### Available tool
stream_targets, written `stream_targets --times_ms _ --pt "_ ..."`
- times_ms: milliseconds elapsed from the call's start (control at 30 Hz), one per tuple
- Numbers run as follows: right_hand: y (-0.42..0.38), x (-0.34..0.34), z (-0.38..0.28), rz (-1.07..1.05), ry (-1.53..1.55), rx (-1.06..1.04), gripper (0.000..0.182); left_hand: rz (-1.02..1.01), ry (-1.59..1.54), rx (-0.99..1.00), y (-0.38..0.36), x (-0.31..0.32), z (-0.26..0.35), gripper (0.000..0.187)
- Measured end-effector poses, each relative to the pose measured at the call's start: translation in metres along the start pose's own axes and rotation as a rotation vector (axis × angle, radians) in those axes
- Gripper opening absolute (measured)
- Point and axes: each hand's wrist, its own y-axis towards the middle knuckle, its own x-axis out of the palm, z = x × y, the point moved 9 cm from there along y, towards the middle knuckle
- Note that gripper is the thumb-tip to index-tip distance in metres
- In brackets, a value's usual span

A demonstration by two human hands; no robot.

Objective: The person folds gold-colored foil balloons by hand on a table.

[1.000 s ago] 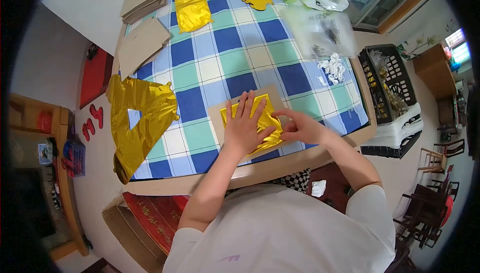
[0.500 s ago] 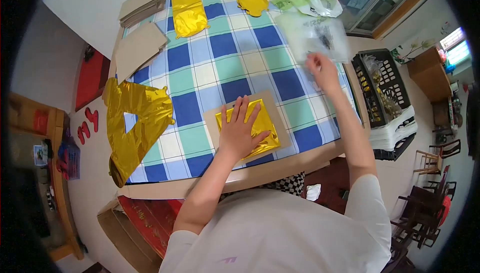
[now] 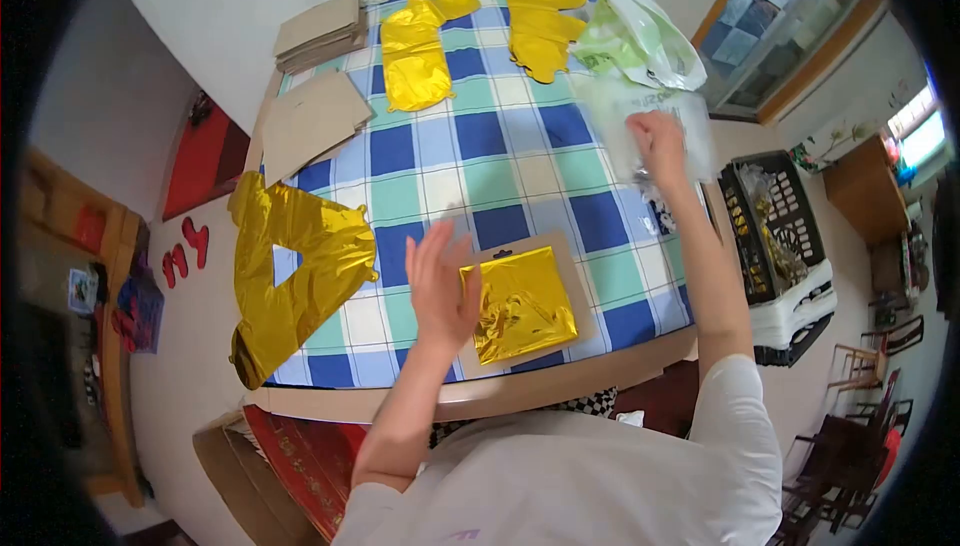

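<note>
A folded gold foil balloon [image 3: 530,308] lies flat on a cardboard backing card [image 3: 583,286] near the table's front edge. The card has a dark hanging slot along its far side. My left hand [image 3: 440,291] hovers at the balloon's left edge, fingers spread and holding nothing. My right hand [image 3: 660,151] is over a pile of clear plastic bags [image 3: 610,126] at the right, its fingers curled together. Whether a bag is between those fingers is not visible. Several small dark-and-white pieces [image 3: 660,218] lie beside the right forearm.
Unfolded gold foil balloons lie at the left [image 3: 300,266], the far middle [image 3: 415,56] and the far right [image 3: 545,31]. Cardboard cards sit in a stack [image 3: 320,34] and a looser pile [image 3: 315,126]. A green-white plastic bag [image 3: 640,41] and a black crate [image 3: 770,226] are at the right.
My left hand has lifted off the folded gold balloon and shifted left, uncovering it. My right hand stays over the clear bags, its fingers more curled. The whole view has tilted slightly.
</note>
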Motion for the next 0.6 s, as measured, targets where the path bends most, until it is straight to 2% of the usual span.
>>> stream_targets --times_ms 33,67,100,167,267,367,433,500,600 --pt "0.001 -0.005 -0.051 -0.007 0.098 -0.201 0.009 0.016 0.016 -0.015 0.006 -0.004 -0.006 0.042" --pt "0.0 -0.001 -0.092 -0.05 0.137 -0.315 0.009 0.044 0.01 -0.002 0.015 -0.008 -0.007 0.041" --pt "-0.006 0.008 -0.128 -0.091 0.18 -0.425 0.009 -0.017 0.01 0.015 0.025 -0.001 -0.01 0.041" --pt "-0.016 0.048 -0.165 -0.307 0.262 -0.421 0.008 -0.137 0.006 0.066 0.045 0.015 -0.013 0.04" --pt "-0.034 0.08 -0.186 -0.26 0.383 -0.498 0.011 -0.346 0.06 0.021 0.035 0.067 -0.048 0.038" --pt "-0.045 0.075 -0.161 -0.129 0.343 -0.142 0.012 -0.408 0.204 0.033 0.007 0.086 -0.066 0.037" --pt "-0.072 0.061 -0.121 -0.297 0.289 0.369 0.017 -0.409 0.216 0.032 0.005 0.086 -0.067 0.038" --pt "-0.113 0.054 -0.09 -0.532 0.151 0.523 0.023 -0.404 0.215 0.025 0.003 0.087 -0.067 0.038" --pt "-0.149 0.041 -0.09 -0.597 0.228 0.591 0.025 -0.382 0.228 0.028 0.005 0.087 -0.069 0.039"
